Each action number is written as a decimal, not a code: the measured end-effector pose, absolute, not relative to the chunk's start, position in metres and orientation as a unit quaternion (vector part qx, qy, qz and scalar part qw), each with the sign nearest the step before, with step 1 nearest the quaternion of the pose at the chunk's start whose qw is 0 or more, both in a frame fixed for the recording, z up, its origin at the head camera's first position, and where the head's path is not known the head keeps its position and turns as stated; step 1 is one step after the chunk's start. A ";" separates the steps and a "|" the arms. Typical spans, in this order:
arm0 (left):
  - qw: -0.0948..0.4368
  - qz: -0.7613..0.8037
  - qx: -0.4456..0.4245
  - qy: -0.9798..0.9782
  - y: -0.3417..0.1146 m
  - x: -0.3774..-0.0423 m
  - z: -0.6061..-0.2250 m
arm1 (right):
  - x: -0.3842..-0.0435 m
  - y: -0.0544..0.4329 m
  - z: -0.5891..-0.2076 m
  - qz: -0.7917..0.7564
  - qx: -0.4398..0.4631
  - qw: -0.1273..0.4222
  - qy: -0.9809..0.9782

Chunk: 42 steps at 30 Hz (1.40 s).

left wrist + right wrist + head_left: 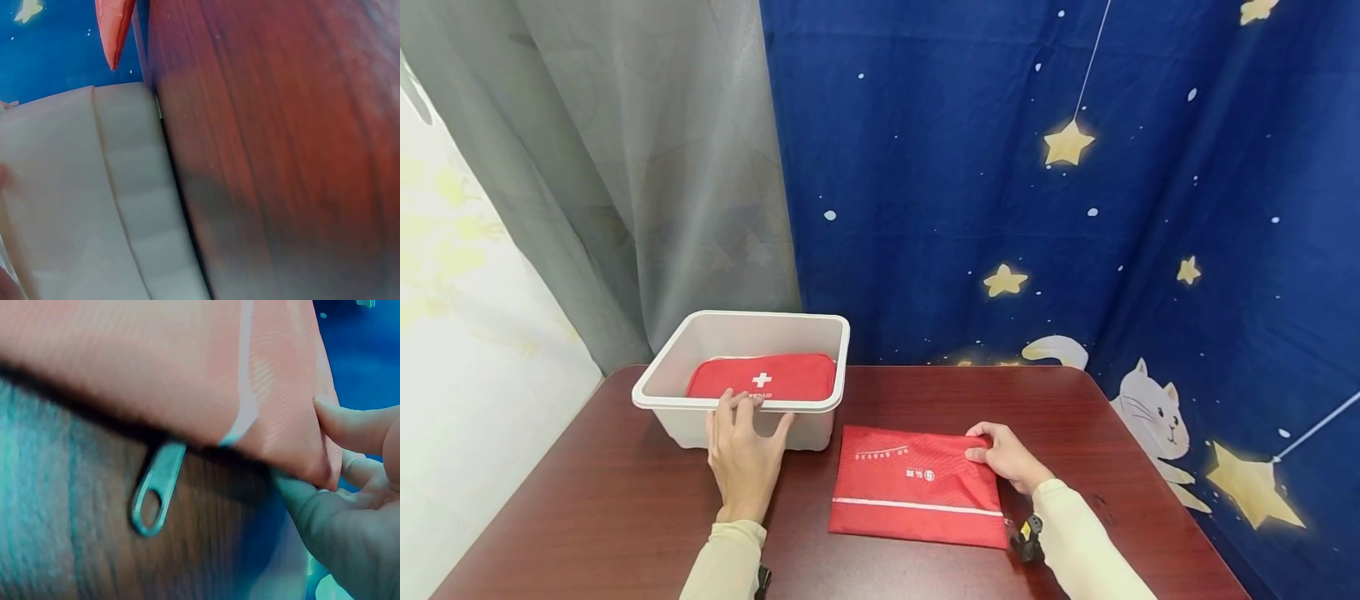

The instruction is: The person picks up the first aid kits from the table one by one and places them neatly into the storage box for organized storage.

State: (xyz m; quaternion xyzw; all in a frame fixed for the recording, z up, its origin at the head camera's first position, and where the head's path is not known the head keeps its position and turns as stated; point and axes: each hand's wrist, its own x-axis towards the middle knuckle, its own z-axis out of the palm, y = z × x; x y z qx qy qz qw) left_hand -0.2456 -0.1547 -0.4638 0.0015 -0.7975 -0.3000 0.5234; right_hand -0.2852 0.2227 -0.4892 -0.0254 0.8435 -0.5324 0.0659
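A white plastic bin (741, 319) stands at the back left of the table. Inside it lies a red first-aid pouch (797, 375) with a white cross. My left hand (745, 462) holds the bin's near rim, fingers over the edge and thumb against the outer wall; the bin's wall (62, 187) fills the left of the left wrist view. On the table to the right lies a flat red zippered document bag (917, 483) with a white zip line. My right hand (1011, 458) pinches its far right corner between thumb and fingers. A metal zipper pull (159, 487) hangs from the bag's edge.
The dark red-brown wooden table (625, 517) has rounded far corners. Behind it hang a grey curtain (700, 167) and a blue star-patterned curtain (925, 167). A black wrist camera (1026, 537) sits at the right sleeve.
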 end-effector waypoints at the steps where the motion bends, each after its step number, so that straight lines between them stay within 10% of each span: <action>1: 0.524 -0.299 0.001 -0.798 -0.155 -0.246 -0.464 | -0.285 0.225 -0.490 -0.541 -0.027 0.072 0.837; 13: 0.497 -0.289 0.005 -0.818 -0.158 -0.245 -0.464 | -0.289 0.243 -0.493 -0.632 -0.048 0.146 0.760; 42: 0.520 -0.296 -0.003 -0.801 -0.156 -0.247 -0.464 | -0.304 0.256 -0.458 -0.683 0.031 0.068 0.727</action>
